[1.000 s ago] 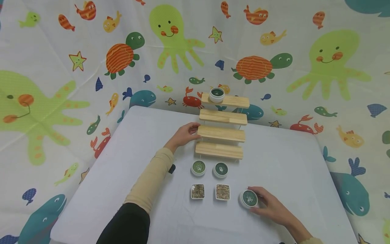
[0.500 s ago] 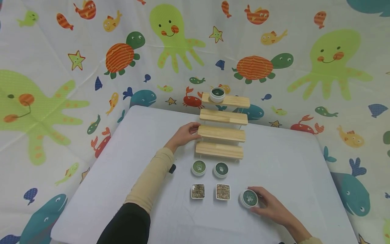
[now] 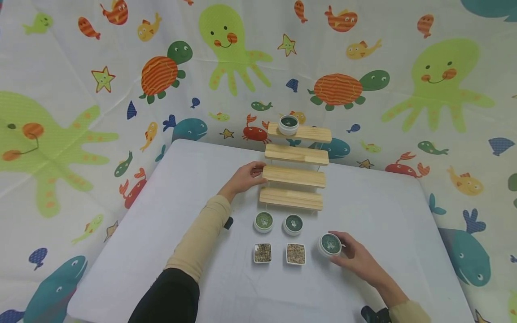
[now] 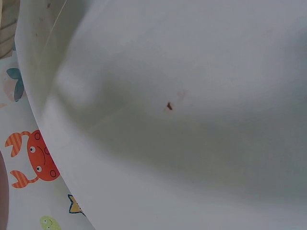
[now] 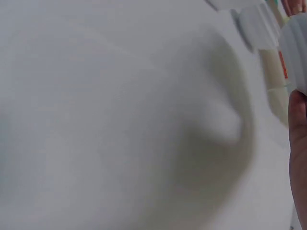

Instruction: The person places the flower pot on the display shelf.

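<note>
White cup with dark green contents (image 3: 331,243), lower right of the frame, is clamped between the thumb and fingers of my right hand (image 3: 358,260). I hold it by the side, from the right — presumably so that its top faces up uncovered and the round wall gives me purchase without a tilt. It appears to be off the white cloth (image 5: 96,120), judging by the shadow spread there in the right-wrist view, though I cannot be certain of the gap. At the centre of the frame, my left hand (image 3: 244,179) pinches the left end of a board, third from the top, on a stepped wooden rack (image 3: 295,177); my reading is that this hold steadies the rack. The left-wrist view shows mostly cloth and printed backdrop (image 4: 33,201), not those fingers. Upper centre, a top-shelf cup (image 3: 288,127) stands at the left end of the highest board, leaving the rest of that board bare. Just below the rack, a light green cup (image 3: 264,222) and a second dark green cup (image 3: 292,224) stand side by side, apart. Lower centre, a left square dish (image 3: 262,254) and a right square dish (image 3: 295,254), both of coarse grains, line up beneath them — spaced, it seems, so that each can be grasped without knocking its neighbour.
</note>
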The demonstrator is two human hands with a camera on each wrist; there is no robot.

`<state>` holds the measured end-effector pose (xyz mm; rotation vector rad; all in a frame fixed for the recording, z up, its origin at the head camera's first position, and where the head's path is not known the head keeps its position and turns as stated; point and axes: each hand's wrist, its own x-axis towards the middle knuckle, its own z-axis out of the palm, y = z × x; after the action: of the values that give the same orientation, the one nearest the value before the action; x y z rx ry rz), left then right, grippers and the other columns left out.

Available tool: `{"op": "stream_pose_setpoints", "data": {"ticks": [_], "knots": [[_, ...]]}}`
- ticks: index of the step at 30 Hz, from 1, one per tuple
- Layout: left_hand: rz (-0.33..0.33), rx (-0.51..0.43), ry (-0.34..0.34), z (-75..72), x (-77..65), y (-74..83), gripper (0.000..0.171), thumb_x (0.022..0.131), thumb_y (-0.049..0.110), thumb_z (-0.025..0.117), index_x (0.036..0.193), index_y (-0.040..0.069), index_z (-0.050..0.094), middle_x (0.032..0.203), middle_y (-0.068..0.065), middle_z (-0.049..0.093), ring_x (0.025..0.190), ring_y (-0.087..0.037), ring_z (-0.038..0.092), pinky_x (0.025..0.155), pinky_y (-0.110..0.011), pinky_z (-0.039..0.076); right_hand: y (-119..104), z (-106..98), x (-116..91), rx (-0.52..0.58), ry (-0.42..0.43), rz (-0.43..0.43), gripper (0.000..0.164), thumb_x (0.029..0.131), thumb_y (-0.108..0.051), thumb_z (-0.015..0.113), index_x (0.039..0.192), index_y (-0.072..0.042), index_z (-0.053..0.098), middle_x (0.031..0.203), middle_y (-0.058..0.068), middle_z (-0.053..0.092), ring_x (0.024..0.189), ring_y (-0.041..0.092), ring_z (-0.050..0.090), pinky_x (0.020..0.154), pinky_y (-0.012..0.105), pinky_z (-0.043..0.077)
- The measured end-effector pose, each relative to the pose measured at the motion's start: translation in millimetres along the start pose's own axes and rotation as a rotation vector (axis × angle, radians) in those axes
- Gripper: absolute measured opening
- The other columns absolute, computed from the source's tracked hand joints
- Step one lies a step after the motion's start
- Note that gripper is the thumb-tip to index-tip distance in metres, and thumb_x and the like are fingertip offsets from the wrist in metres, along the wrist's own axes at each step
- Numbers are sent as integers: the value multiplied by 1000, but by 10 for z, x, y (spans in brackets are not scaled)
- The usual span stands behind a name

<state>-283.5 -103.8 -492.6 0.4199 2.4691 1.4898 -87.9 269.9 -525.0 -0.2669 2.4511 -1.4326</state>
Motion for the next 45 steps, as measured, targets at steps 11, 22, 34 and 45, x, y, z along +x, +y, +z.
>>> {"op": "stream_pose_setpoints", "data": {"ticks": [11,22,34,45], "knots": [[11,10,7,-3,-6,2,63,87,21,76,140,3,48,140,-13,52,129,-23,51,108,-26,44,-345,-168,290,3,68,-18,70,85,-26,78,142,-9,42,140,12,49,134,35,43,112,50,36],[-7,7,6,-3,-26,12,63,87,20,76,141,4,47,141,-12,51,129,-24,51,109,-28,44,-608,-247,565,44,155,17,77,83,-36,79,144,-9,40,140,11,48,133,30,42,114,49,35],[-10,22,-1,-9,-15,22,64,87,24,76,141,5,47,141,-11,52,129,-23,51,108,-27,44,-801,-292,770,66,194,36,80,83,-38,79,145,-8,39,142,11,46,134,29,40,114,47,36],[-7,13,-6,-6,-4,20,63,87,22,76,141,5,47,141,-11,51,129,-22,51,108,-26,43,-942,-349,925,137,243,55,78,85,-30,77,146,-5,35,143,14,43,134,30,39,115,46,36]]}}
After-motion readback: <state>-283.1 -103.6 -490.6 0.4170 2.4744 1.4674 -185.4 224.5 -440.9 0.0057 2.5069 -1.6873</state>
